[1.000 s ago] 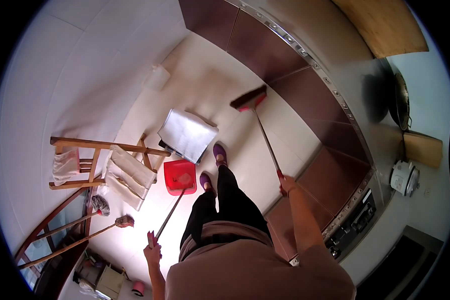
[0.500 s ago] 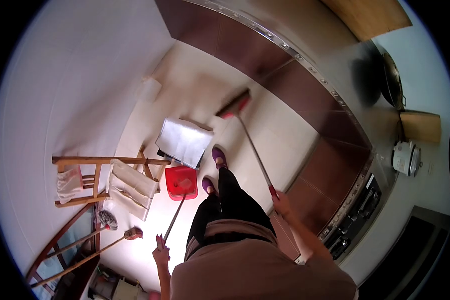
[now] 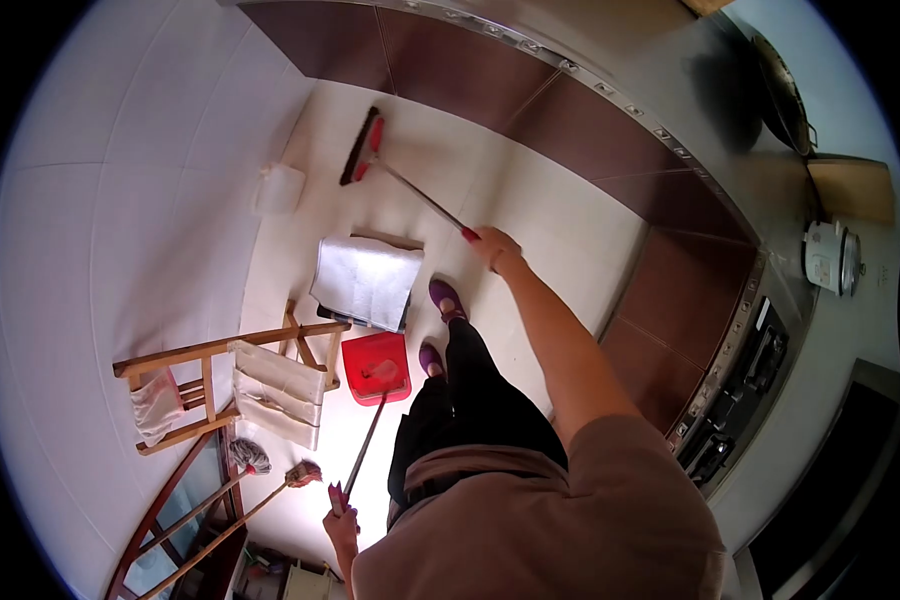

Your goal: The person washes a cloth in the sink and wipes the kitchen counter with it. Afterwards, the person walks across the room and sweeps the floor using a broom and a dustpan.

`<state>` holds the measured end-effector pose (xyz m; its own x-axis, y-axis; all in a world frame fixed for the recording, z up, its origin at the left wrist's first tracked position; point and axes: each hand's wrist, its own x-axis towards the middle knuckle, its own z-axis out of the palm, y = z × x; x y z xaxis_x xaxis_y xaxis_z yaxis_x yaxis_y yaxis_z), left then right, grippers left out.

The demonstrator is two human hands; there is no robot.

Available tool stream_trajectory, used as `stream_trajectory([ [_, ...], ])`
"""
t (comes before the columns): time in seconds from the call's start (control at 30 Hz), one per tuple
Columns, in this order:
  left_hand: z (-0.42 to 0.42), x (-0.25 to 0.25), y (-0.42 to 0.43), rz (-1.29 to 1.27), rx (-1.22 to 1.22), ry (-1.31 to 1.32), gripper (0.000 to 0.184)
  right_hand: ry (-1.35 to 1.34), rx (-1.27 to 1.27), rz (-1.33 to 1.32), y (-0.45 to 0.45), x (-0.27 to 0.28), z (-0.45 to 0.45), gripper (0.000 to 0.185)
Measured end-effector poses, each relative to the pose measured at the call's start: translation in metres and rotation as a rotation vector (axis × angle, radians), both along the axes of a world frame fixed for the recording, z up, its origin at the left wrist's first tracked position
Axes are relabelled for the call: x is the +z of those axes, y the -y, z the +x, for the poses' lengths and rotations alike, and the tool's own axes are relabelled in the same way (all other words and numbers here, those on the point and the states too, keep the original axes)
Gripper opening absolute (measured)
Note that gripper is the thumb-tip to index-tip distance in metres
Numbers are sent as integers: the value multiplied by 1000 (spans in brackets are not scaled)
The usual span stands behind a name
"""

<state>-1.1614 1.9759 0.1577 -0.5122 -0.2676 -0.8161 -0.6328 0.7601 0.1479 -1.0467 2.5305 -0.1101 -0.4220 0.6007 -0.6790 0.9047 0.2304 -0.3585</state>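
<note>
On the kitchen floor point(image 3: 555, 215): a person wields a broom point(image 3: 418, 193) and a dustpan point(image 3: 375, 348), 1 in each hand, purple shoes point(image 3: 447, 297) planted just beside the pan.

Right hand point(image 3: 495, 248): arm extended, its grip curled round the red end of the broom's handle.

Broom head point(image 3: 368, 145): out near the corner of tiled wall point(image 3: 195, 130) and dark cabinets point(image 3: 460, 75), bristles turned toward the wall; whether every bristle touches down cannot be told.

Left hand point(image 3: 342, 520): low at the person's side, its grip wrapped about the dustpan's red handle.

Dustpan: near the covered object point(image 3: 368, 275), a paler patch inside too unclear to identify.

Stroke: best kept low and even, bristles flat, pulled rather than flicked so light dust stays down.

Tight spots: the white container point(image 3: 279, 189) by the wall and the wooden chair point(image 3: 205, 350) likely call for shorter, angled passes.

Pan hand: steadiest with the pan lying level, lip flush to the floor.
</note>
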Motion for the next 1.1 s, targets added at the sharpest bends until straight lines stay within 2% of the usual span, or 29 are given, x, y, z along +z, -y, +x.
stream_trajectory([
  [0.07,-3,-7,5,26,-26,4,8,73,-220,-162,15,49,41,33],
  [0.13,-6,-17,18,50,-55,8,9,54,-327,-109,45,31,110,31],
  [0.2,-9,-30,35,39,-204,10,11,100,-572,-173,73,73,150,31],
  [0.3,-13,-30,46,188,-154,3,21,171,-790,-218,111,95,205,32],
  [0.33,-13,-28,45,286,-147,-12,25,181,-860,-233,124,100,221,31],
  [0.37,-14,-23,45,260,-266,-6,25,218,-940,-277,137,103,235,31],
  [0.4,-13,-25,50,266,-276,-12,25,208,-948,-275,151,99,250,31],
  [0.47,-16,-30,67,220,-288,54,29,160,-1196,-283,189,82,280,29],
  [0.5,-16,-39,79,220,-333,37,19,123,-1275,-309,209,79,295,28],
  [0.6,-16,-31,77,176,-488,53,11,100,-1334,-340,284,70,346,29],
  [0.67,-16,-32,78,208,-551,33,10,125,-1378,-392,340,86,367,31],
  [0.73,-21,-49,92,240,-652,25,13,86,-1438,-426,389,133,367,18],
  [0.77,-22,-52,90,228,-689,35,14,114,-1430,-426,417,138,377,17],
  [0.8,-19,-45,80,234,-701,39,14,143,-1420,-426,444,143,387,17],
  [0.87,-11,-24,53,227,-677,117,13,64,-1565,-401,488,161,393,14],
  [0.9,-8,-24,47,216,-696,112,12,39,-1518,-370,511,165,398,13],
  [1.0,6,-11,18,237,-670,151,12,-36,-1473,-285,547,186,396,17],
  [1.1,17,-13,-3,258,-692,187,12,-73,-1420,-226,534,206,380,26],
])
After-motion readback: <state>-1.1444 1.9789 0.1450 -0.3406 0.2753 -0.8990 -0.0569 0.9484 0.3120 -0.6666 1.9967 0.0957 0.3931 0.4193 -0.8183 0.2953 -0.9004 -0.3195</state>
